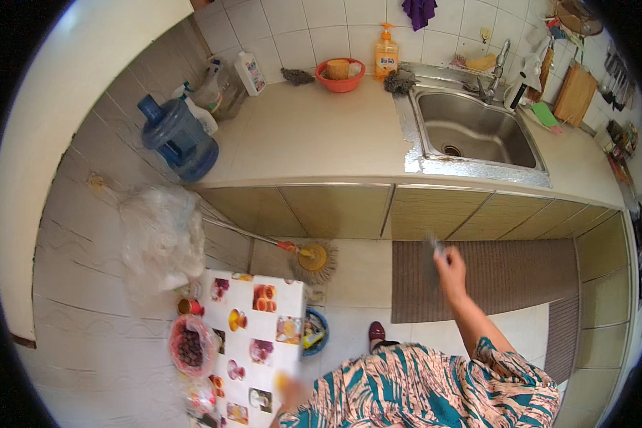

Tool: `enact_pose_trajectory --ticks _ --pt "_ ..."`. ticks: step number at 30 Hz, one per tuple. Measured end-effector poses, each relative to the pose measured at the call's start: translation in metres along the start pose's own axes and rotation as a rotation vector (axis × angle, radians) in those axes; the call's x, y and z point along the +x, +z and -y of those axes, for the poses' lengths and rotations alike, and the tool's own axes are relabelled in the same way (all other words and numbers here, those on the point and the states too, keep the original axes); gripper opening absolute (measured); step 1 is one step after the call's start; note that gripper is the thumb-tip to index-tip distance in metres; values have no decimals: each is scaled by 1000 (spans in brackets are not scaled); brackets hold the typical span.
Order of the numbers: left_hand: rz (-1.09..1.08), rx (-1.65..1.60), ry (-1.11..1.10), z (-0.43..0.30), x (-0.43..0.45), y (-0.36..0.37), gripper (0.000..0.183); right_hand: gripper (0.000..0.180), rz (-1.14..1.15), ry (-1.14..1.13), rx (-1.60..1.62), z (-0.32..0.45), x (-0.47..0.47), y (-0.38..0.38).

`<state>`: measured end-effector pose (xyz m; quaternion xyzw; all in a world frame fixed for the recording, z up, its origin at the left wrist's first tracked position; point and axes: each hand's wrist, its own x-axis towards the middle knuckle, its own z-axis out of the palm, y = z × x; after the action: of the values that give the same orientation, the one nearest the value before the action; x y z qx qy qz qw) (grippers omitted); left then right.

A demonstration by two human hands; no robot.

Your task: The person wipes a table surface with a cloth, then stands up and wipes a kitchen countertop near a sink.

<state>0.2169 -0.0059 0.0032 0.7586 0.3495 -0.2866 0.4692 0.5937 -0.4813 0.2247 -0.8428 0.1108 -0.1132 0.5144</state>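
My right hand (451, 270) is raised over the brown ribbed floor mat (492, 278), closed around a thin, greyish implement (434, 242). Motion blur hides what kind it is; its tip points toward the cabinet doors. Low in the view, my left hand (295, 396) is a blurred shape beside my patterned top, over the right edge of the table with a fruit-and-cup printed cloth (251, 331). A small yellow patch (281, 381) shows at its fingers; whether it is a held thing cannot be told.
The counter holds a steel sink (476, 131), a red plastic basin (340, 76), an orange pump bottle (386, 56) and a blue water jug (179, 139). A mop (313, 258) and a blue bin (315, 331) stand near the table, which bears a bag-lined bowl of dark round items (191, 346).
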Motion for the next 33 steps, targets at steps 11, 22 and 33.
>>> enact_pose_trajectory --ticks 11,22,33 --pt "57 269 311 -115 42 -20 41 44 -77 -354 13 248 229 21" --pt "-164 129 765 -487 36 -44 32 38 17 -686 -136 311 252 -17" --pt "-535 586 1032 -756 194 30 58 29 248 311 -99 28 154 -28"
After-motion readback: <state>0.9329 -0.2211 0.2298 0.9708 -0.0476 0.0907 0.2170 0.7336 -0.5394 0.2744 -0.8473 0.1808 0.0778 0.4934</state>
